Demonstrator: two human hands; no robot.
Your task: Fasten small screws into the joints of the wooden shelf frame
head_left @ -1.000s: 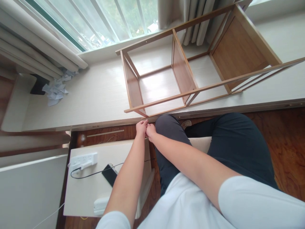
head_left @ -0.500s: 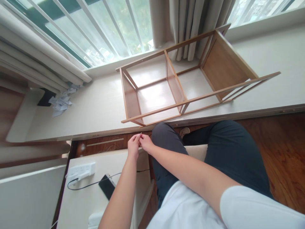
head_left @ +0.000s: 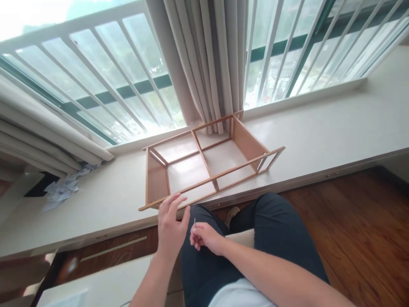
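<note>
A brown wooden shelf frame [head_left: 209, 175] lies on its side on the white window ledge, with one divider in its middle. At its near left corner, my left hand [head_left: 171, 219] is raised with the fingers spread and nothing in them. Whether the fingertips touch the front rail cannot be made out. Above my lap, my right hand [head_left: 205, 237] pinches a small thin grey pin [head_left: 194, 221] that points upward. It may be a screw, but it is too small to tell.
Crumpled papers [head_left: 62, 191] lie at the left on the ledge [head_left: 322, 145]. Grey curtains [head_left: 204, 59] hang behind the frame, between barred windows. A white cabinet top [head_left: 105, 281] stands at lower left. Wooden floor [head_left: 358, 221] shows at right.
My hands, together half a second ago, are now apart. The left has opened and gone up to the frame; the right keeps the pin. The view has tilted up and turned right.
</note>
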